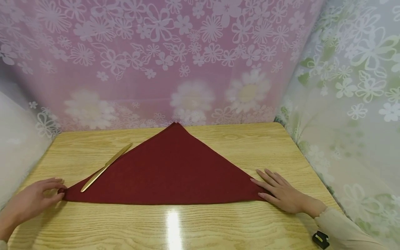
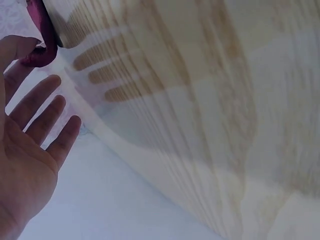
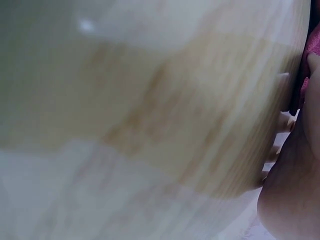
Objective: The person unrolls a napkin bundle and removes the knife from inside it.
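A dark red cloth napkin [image 1: 168, 170], folded into a triangle, lies with its long edge toward me and its peak at the table's far edge. At its left corner, my left hand [image 1: 35, 198] pinches the tip between thumb and index finger. The left wrist view shows the pinched corner [image 2: 44, 50] bent up, the other fingers of that hand [image 2: 30, 165] spread. My right hand [image 1: 282, 194] rests with extended fingers over the napkin's right corner, covering its tip. A gold table knife [image 1: 106, 167] lies slantwise across the napkin's left sloping edge.
The wooden table [image 1: 118, 225] carries a bright light reflection near its front. A small black object [image 1: 321, 239] is by the right forearm. Flowered curtains [image 1: 200, 52] stand behind the table and along its sides.
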### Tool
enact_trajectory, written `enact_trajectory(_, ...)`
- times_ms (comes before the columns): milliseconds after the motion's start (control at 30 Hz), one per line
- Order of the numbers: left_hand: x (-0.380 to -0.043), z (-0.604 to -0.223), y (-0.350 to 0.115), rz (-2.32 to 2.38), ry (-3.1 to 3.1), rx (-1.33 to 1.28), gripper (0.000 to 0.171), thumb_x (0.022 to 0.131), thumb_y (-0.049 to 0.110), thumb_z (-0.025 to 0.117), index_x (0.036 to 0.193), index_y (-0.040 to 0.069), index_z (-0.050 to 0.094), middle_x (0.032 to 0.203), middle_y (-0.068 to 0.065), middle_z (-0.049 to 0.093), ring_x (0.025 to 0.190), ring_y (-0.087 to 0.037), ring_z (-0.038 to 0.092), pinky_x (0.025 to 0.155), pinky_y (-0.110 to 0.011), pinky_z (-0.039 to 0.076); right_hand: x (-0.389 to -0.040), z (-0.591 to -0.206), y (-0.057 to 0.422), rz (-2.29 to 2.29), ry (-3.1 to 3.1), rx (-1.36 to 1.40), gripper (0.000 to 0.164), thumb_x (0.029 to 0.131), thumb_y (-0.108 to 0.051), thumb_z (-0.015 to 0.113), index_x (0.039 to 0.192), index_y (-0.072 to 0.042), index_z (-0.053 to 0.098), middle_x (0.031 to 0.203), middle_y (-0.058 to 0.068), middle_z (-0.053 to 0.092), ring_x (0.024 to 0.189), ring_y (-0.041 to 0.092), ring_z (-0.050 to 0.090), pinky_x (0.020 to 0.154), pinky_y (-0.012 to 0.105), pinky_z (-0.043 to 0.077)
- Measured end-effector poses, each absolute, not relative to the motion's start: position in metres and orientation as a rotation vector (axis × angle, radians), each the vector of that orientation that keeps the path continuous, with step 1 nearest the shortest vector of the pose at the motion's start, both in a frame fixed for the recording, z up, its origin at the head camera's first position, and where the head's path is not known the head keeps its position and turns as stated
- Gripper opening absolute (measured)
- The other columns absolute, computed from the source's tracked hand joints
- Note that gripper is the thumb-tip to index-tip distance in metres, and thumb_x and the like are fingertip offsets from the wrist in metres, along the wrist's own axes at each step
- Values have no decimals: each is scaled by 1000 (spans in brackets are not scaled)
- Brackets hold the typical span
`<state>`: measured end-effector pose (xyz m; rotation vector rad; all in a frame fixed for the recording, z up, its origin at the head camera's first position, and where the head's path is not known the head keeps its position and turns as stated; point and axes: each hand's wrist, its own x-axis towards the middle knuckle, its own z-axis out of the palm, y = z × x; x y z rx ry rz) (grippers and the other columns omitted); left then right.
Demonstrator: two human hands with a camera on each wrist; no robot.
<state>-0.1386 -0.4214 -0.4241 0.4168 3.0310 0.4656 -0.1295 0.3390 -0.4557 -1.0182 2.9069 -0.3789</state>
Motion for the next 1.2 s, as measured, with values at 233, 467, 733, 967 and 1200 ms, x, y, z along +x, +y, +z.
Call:
enact_trajectory(233,-142,-427,-422,421,3029,509,17,81,1,70,77,16,63,109,-32,60,104,-52,53,73,-50,49,-130,-457,340,-375,2901,-1016,51,102,-28,48,150,-22,35,155,15,21,139,44,16,113,48,5)
enact_trajectory(467,-140,-437,-427,355,3147,625,25,76,-2,73,73,21,62,98,-14,67,94,-43,60,66,-32,49,-129,-457,340,-402,2906,-1028,51,101,-27,49,150,-22,36,155,16,21,139,44,17,113,49,4)
enact_trajectory(733,-140,-435,-426,427,3115,511,21,80,-1,72,78,18,63,93,-13,66,87,-29,63,56,-28,43,-132,-461,344,-393,2899,-1057,51,102,-29,48,151,-22,34,156,15,19,139,43,15,113,32,-10)
enact_trajectory(967,-141,-431,-419,443,3097,380,10,84,0,64,80,10,62,81,1,60,65,-3,44,54,-28,39,-130,-457,341,-408,2882,-998,51,102,-28,48,150,-22,35,156,15,19,140,44,14,114,41,-3)
enact_trajectory(1200,-140,-426,-413,440,3050,291,10,90,3,56,81,4,61,77,-3,52,63,-13,39,56,-31,37,-128,-453,338,-408,2901,-1005,51,100,-25,51,149,-20,38,155,17,22,138,45,17,110,56,10)
